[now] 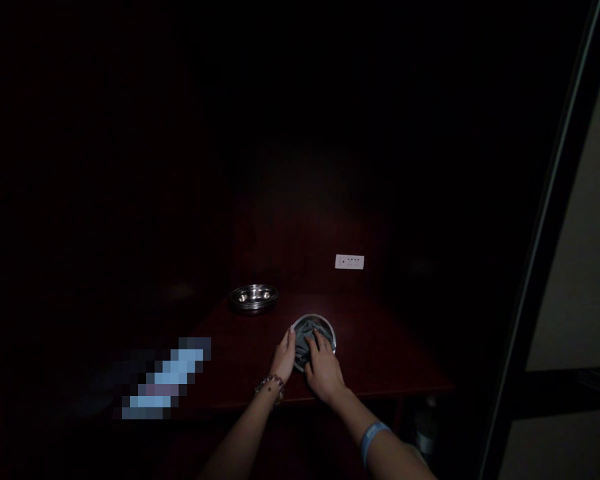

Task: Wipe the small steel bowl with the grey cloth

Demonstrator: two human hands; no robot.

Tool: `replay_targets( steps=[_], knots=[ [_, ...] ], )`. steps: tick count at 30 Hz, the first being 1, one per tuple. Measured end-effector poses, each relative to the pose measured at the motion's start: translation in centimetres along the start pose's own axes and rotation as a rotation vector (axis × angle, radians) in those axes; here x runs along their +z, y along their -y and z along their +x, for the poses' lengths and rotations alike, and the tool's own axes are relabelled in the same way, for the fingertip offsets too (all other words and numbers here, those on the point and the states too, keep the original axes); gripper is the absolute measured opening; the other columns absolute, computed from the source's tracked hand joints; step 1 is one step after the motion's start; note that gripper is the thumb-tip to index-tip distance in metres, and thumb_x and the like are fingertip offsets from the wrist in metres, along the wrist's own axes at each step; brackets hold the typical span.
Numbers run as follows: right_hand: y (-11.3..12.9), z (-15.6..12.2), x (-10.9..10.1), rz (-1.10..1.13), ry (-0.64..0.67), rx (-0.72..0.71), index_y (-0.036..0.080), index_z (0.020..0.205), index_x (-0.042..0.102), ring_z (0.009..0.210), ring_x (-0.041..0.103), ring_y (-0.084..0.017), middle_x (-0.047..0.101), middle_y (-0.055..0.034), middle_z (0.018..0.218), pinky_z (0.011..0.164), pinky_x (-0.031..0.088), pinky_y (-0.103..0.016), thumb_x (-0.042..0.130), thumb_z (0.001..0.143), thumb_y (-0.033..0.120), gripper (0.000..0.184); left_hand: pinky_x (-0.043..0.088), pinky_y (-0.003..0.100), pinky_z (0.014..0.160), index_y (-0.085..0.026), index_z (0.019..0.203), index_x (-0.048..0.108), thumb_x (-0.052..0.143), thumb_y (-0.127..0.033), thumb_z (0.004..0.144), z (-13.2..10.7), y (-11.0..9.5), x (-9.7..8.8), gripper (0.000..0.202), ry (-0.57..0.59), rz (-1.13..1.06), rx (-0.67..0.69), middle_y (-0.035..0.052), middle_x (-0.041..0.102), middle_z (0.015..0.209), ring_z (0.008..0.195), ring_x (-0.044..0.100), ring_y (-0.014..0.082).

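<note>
I judge this wiping: left hand [283, 358] grips metal bowl [332, 328], right hand [325, 371] splays on cloth [306, 331] inside; next, brace firmly.

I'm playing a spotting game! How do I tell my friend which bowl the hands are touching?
Find the dark red table, then the left hand and right hand near its front edge. The round bowl is at their fingertips. Unlike the shiny metal bowl farther back on the left, it has a grayish cloth inside.
</note>
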State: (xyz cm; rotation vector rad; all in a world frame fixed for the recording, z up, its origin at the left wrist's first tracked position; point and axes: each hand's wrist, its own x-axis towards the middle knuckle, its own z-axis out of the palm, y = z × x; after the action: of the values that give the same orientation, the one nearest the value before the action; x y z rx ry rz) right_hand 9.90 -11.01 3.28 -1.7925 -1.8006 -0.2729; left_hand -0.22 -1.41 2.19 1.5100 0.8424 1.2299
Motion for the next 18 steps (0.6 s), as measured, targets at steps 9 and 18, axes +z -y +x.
replay_targets(
  steps=[9, 18],
  knots=[
    [-0.42, 0.04, 0.27, 0.054, 0.011, 0.020, 0.016, 0.136, 0.039, 0.136, 0.027, -0.026, 0.027, -0.0122, 0.148, 0.107, 0.032, -0.041, 0.050, 0.071, 0.010, 0.066, 0.035, 0.031, 0.105, -0.014, 0.126, 0.055, 0.036, -0.053, 0.090, -0.14, -0.22, -0.09, 0.056, 0.007, 0.033, 0.005, 0.0120, 0.059, 0.127, 0.118, 0.054, 0.0214],
    [-0.22, 0.64, 0.65, 0.154, -0.062, 0.068, 0.014, 0.125, 0.048, 0.130, 0.035, -0.024, 0.040, -0.0140, 0.140, 0.106, 0.031, -0.039, 0.050, 0.074, 0.017, 0.051, 0.034, 0.036, 0.107, -0.014, 0.127, 0.053, 0.036, -0.052, 0.089, -0.57, -0.55, 0.10, 0.056, 0.016, 0.051, 0.034, 0.0128, 0.057, 0.128, 0.120, 0.052, 0.0224]
  ],
)
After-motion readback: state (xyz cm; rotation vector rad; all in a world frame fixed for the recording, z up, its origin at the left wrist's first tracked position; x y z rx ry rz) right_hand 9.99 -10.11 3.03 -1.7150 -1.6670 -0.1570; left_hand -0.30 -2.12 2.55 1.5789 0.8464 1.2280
